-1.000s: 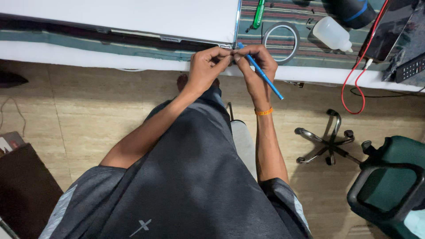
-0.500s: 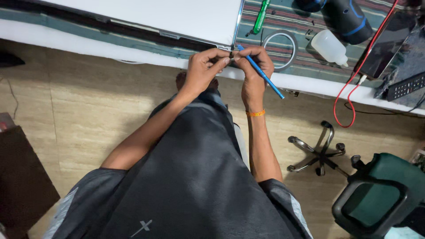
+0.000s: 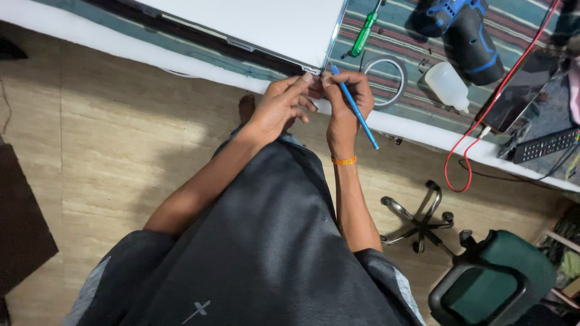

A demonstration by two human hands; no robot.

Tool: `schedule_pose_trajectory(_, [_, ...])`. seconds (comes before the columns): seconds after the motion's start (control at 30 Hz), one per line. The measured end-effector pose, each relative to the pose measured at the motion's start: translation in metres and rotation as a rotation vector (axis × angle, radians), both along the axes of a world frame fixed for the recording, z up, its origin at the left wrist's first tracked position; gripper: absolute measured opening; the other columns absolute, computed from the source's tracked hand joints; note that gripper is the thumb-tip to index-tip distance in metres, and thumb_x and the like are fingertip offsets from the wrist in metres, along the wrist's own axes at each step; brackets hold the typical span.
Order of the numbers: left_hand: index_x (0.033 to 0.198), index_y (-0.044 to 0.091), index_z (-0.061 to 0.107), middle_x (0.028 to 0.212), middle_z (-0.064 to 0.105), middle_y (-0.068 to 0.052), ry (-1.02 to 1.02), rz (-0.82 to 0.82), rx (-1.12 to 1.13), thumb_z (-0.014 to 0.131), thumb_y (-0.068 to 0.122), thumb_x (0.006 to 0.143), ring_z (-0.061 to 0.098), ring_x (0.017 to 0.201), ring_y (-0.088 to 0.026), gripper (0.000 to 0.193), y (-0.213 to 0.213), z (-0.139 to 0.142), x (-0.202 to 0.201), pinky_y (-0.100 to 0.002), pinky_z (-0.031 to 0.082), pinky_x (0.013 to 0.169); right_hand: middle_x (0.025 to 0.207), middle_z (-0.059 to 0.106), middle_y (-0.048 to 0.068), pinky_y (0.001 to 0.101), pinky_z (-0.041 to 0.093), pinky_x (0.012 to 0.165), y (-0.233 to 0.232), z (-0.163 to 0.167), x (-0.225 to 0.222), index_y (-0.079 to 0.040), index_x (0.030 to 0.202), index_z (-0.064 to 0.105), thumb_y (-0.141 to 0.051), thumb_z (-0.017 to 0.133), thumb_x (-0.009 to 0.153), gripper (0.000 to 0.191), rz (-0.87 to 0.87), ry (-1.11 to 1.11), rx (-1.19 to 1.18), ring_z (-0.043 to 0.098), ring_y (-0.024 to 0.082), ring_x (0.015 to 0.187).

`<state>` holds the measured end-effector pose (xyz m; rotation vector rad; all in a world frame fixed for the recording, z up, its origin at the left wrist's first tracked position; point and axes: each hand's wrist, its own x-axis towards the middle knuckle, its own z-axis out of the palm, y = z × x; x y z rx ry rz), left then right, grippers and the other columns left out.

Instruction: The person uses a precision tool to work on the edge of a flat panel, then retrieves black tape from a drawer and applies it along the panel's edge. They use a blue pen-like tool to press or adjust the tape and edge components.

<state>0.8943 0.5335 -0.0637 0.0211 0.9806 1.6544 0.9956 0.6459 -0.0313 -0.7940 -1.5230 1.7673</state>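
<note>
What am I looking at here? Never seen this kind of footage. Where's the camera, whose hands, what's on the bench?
The camera sits on a person's head and looks straight down, so you see their own torso, arms and the floor below. No machine is involved, only two bare hands. The right hand holds a thin blue tool like a pen, its tip at the corner of a large white flat panel. The left hand pinches at that same corner. The panel lies on a bench with a striped cloth. Also there: a green screwdriver, a blue cordless drill, a small white bottle, a ring of wire, a red cable and a remote control.
</note>
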Motion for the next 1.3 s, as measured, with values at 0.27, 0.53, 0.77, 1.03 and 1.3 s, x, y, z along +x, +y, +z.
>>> schedule_pose_trajectory(0.27, [0.116, 0.011, 0.071, 0.101, 0.071, -0.001, -0.172, -0.032, 0.095, 0.067, 0.037, 0.101, 0.066, 0.091, -0.014, 0.03, 0.003, -0.007, 0.003, -0.029, 0.05, 0.072, 0.098, 0.073, 0.006, 0.0263, 0.056, 0.09, -0.007, -0.002, 0.003, -0.003, 0.102, 0.064, 0.005, 0.073, 0.097, 0.013, 0.027, -0.001, 0.037, 0.07, 0.013, 0.097])
schedule_pose_trajectory(0.53, [0.114, 0.004, 0.071, 0.102, 0.071, -0.002, -0.017, -0.004, 0.094, 0.068, 0.026, 0.102, 0.066, 0.092, -0.013, 0.025, -0.001, -0.025, -0.002, -0.028, 0.054, 0.074, 0.099, 0.07, 0.004, 0.0247, 0.054, 0.086, -0.003, -0.006, -0.003, -0.005, 0.102, 0.063, 0.001, 0.074, 0.098, 0.013, -0.036, 0.025, 0.031, 0.066, 0.01, 0.094])
schedule_pose_trajectory(0.77, [0.112, 0.001, 0.072, 0.103, 0.073, -0.001, 0.271, -0.007, -0.005, 0.064, 0.023, 0.103, 0.067, 0.086, -0.008, 0.025, -0.009, -0.015, -0.011, -0.023, 0.054, 0.068, 0.095, 0.066, 0.001, 0.0231, 0.052, 0.075, 0.006, -0.004, -0.025, -0.005, 0.104, 0.065, -0.001, 0.075, 0.1, 0.012, -0.008, 0.006, 0.072, 0.059, 0.007, 0.085])
schedule_pose_trajectory(1.03, [0.105, 0.006, 0.075, 0.089, 0.069, -0.008, 1.385, -0.012, -0.308, 0.075, 0.02, 0.103, 0.067, 0.079, -0.022, 0.013, -0.039, 0.04, -0.035, -0.034, 0.052, 0.07, 0.098, 0.07, 0.002, 0.0229, 0.051, 0.077, 0.002, -0.003, -0.044, -0.005, 0.106, 0.063, -0.001, 0.075, 0.099, 0.014, 0.039, 0.043, 0.06, 0.06, 0.007, 0.086])
schedule_pose_trajectory(1.3, [0.104, 0.006, 0.071, 0.104, 0.064, -0.005, 1.968, -0.378, 0.316, 0.081, 0.018, 0.093, 0.055, 0.104, -0.026, 0.019, 0.004, 0.068, -0.126, -0.041, 0.044, 0.089, 0.094, 0.064, -0.001, 0.0213, 0.049, 0.072, -0.027, -0.012, -0.06, -0.004, 0.109, 0.064, -0.002, 0.075, 0.098, 0.016, -0.195, -0.032, 0.079, 0.056, 0.005, 0.08])
